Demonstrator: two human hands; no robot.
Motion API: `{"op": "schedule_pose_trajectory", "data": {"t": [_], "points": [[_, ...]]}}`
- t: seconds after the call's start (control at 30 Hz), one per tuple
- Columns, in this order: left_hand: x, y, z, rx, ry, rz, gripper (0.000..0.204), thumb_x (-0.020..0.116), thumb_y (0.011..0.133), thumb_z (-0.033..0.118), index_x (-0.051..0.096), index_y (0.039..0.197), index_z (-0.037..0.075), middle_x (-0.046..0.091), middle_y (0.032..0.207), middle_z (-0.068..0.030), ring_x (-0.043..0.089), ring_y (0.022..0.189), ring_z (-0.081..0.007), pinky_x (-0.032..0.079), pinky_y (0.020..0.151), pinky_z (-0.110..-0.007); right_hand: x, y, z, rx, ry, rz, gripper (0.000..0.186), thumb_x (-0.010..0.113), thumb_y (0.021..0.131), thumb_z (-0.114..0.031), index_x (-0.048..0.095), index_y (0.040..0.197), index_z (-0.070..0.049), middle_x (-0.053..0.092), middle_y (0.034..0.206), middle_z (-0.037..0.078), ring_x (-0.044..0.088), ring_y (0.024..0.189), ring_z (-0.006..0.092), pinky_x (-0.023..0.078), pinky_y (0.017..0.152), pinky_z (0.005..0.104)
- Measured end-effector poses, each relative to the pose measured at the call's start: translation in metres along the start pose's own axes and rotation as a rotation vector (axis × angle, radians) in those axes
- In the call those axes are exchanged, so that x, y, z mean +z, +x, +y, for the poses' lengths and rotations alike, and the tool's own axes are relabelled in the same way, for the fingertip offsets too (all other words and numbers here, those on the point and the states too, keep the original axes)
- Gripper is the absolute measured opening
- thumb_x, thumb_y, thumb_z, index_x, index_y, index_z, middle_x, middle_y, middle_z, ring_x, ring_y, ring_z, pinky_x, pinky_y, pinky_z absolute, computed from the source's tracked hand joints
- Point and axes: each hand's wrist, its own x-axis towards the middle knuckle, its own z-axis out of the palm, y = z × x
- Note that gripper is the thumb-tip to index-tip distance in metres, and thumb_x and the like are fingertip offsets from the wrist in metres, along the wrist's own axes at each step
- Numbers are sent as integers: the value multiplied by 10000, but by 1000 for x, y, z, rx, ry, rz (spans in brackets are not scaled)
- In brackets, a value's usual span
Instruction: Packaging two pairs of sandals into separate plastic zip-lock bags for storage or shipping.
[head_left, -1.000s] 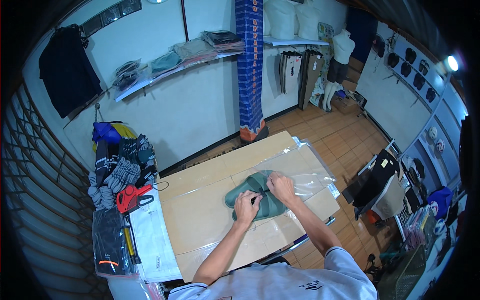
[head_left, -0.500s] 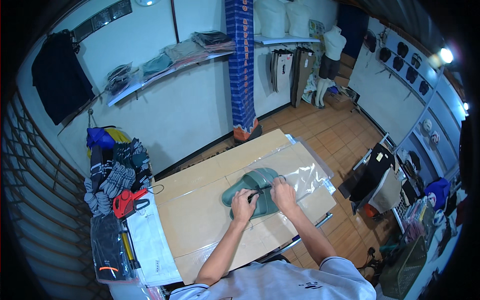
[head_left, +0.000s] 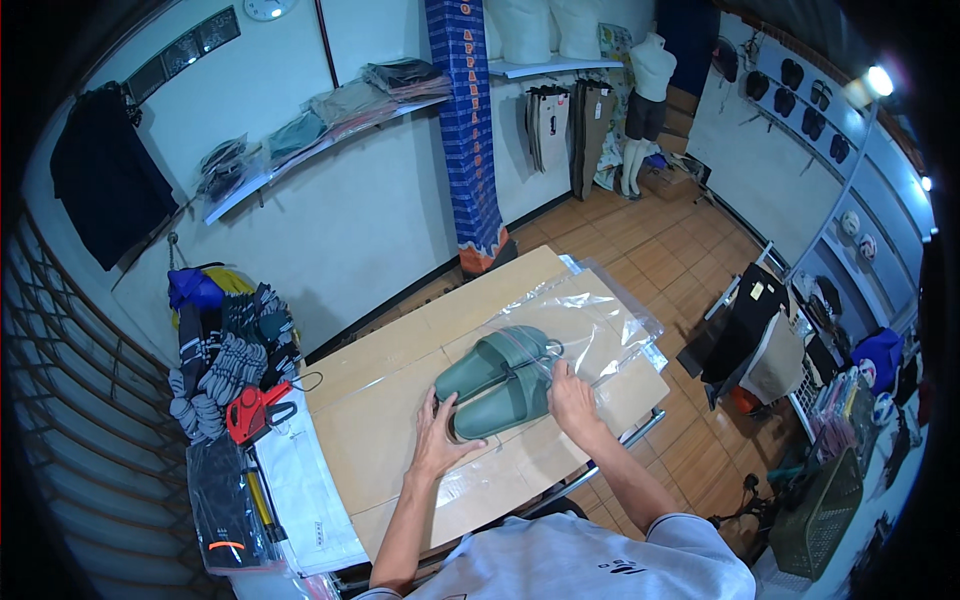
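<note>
Matte green moulded slide sandals [head_left: 500,408] lie paired mid-way on the brown cardboard-topped counter [head_left: 375,425]. Left hand [head_left: 434,440] at their seven o'clock, grip wide around rounded ends, probably steadying; right hand [head_left: 572,398] at three o'clock, fingers curled, can't tell if holding; clear plastic [head_left: 612,325] at two o'clock.

Red tool [head_left: 250,415] beside grey socks [head_left: 238,362]; mannequin [head_left: 653,70] wearing dark shorts [head_left: 645,117].
</note>
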Motion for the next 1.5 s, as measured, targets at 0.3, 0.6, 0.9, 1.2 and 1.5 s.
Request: {"op": "schedule_pose_trajectory", "data": {"t": [0.3,0.6,0.9,1.2,1.5], "points": [[33,22,-2,-16,-31,55,1270,990,350,405,365,1404,72,351,1307,-235,417,1211,-428,397,1050,-495,-3,-15,-27,-21,202,29,292,582,818,-6,421,1062,2,606,923,287,610,776,501,488,675,570],[65,44,28,66,-106,68,1274,995,413,336,282,1430,53,344,1330,-227,446,1191,-394,430,1028,-459,2,-12,-18,-49,248,73,293,606,819,-17,437,1058,-10,617,920,262,623,774,476,492,657,539],[79,59,18,-33,-289,19,1116,969,502,289,404,1405,-42,548,1199,-171,553,1116,-309,484,969,-402,-6,-35,11,-25,368,162,295,652,832,-46,506,1088,-21,662,836,146,662,650,318,516,579,419],[115,99,46,37,-37,-9,1123,933,551,369,383,1441,-38,462,1436,-209,460,1290,-367,373,1098,-437,-34,-63,74,202,480,219,297,627,827,-25,551,1114,-4,678,867,171,688,655,295,537,602,380],[150,126,72,27,55,-5,1135,864,583,555,388,1471,33,470,1443,-187,439,1312,-375,301,1097,-531,-77,-52,139,283,455,346,248,631,841,-5,570,1081,13,682,846,160,682,625,236,513,542,322]]}}
